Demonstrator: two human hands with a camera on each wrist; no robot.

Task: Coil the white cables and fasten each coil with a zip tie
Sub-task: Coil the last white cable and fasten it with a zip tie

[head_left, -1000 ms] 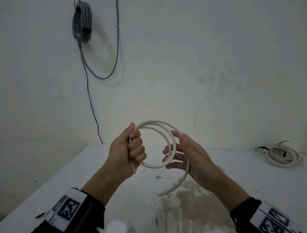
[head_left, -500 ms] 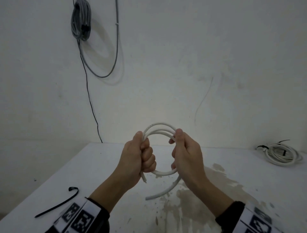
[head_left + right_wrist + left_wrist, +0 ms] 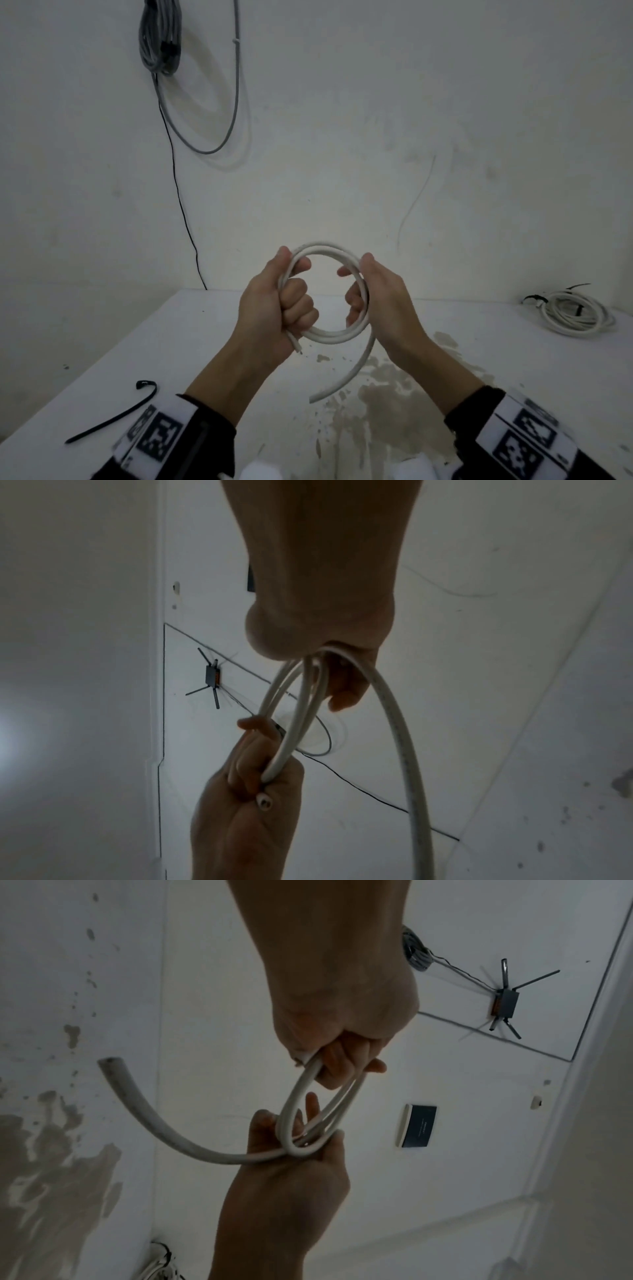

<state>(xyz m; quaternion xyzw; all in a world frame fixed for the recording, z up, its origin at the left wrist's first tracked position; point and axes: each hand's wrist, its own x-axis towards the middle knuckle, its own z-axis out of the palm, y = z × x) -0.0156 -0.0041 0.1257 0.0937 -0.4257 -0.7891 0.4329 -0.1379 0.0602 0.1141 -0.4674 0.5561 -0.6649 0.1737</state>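
White cable [image 3: 329, 337] sits coiled between our fists: left hand [image 3: 274, 301] clamps one side, right hand [image 3: 380, 294] curls round the other. We should tuck the loose tail [image 3: 346, 380] hanging below our right fingers, then reach the zip tie [image 3: 113, 414].

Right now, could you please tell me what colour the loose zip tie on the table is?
The zip tie is black; the head view shows it best.
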